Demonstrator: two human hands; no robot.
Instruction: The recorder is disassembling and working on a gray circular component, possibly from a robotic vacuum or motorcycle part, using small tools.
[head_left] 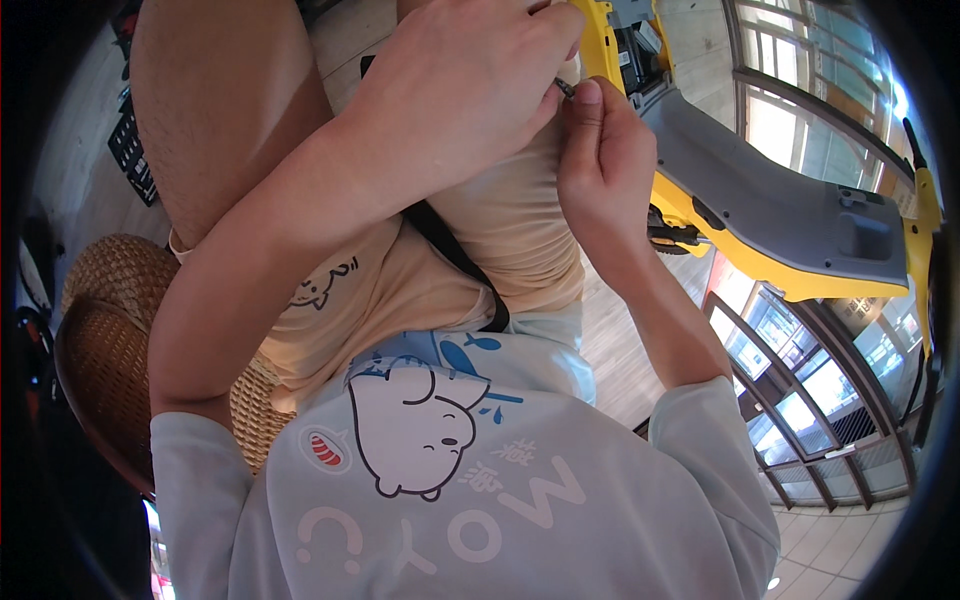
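At the top middle, my left hand (480, 75) reaches across above my thigh with its fingers curled in. My right hand (607, 150) meets it from the right, closed in a pinch of thumb and fingers. Between the two hands shows a small dark, narrow piece (567, 88) with a light tip; its exact kind is too small to tell. The right thumb presses on one end, and the left fingers close about the other. Right beside the hands stands a yellow and grey scooter body (770, 190), with an opened compartment (640, 55) showing dark parts inside.
I sit on a woven wicker chair (105, 330), its rim curving on the left. A black tray with slots (130, 150) lies on the floor beyond my left leg. Part of a dark wheel (668, 230) shows under the scooter. Framed glass doors (830, 380) stand at the right.
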